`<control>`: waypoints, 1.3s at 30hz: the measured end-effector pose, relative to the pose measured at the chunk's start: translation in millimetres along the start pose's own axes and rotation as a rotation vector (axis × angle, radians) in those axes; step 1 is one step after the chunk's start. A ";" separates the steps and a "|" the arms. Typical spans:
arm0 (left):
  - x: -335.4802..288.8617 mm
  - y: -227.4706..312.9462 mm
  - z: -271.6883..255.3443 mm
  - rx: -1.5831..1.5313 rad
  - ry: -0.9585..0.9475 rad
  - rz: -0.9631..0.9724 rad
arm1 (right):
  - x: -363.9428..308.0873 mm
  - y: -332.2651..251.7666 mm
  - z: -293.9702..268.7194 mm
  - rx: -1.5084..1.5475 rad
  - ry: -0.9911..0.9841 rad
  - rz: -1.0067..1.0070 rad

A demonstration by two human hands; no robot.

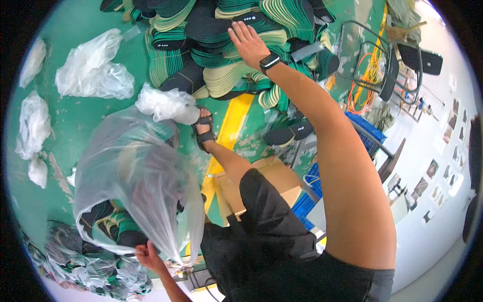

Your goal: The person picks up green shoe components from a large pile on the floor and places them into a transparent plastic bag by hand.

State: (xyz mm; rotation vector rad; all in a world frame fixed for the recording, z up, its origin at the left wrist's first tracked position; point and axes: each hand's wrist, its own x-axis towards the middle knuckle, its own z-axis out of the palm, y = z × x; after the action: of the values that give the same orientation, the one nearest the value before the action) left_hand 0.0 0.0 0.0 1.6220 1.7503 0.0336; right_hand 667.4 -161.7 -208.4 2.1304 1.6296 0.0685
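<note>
A large clear plastic bag stands on the left, its mouth gaping, with black and green insoles inside. At the near rim of that bag, my left hand is closed on the plastic edge. My right arm, with a black watch on the wrist, reaches far forward. Its fingers stretch out nearly flat, and my right hand rests on a big heap of stacked insoles in black, green and cream. Nothing shows in its grasp.
Crumpled clear bags lie on the green floor at left. Packed bags of insoles pile up at lower left. My sandalled foot stands beside a yellow floor line. A cardboard box, blue crates and a metal-framed chair are at right.
</note>
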 end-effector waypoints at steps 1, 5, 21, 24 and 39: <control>-31.4 -5.0 -34.2 0.084 -0.034 0.019 | -28.5 -21.2 18.9 0.009 -0.065 -0.119; -16.1 29.8 13.0 0.190 -0.027 -0.027 | 6.1 25.7 39.2 -0.300 -0.111 -0.247; -29.0 29.1 4.8 0.207 -0.012 -0.039 | 28.5 1.6 24.4 0.310 -0.298 -0.093; -34.9 11.5 -8.4 -0.028 -0.044 0.058 | -28.6 -24.2 -18.9 0.674 -0.190 0.145; -29.3 -13.5 -149.1 -0.417 -0.141 -0.055 | -462.7 -229.6 -501.3 2.750 -0.550 0.913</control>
State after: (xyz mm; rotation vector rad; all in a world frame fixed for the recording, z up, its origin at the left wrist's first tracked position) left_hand -91.0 38.6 116.2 1.2424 1.5554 0.2361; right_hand 167.5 -383.5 259.6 -1.0973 0.4663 1.4407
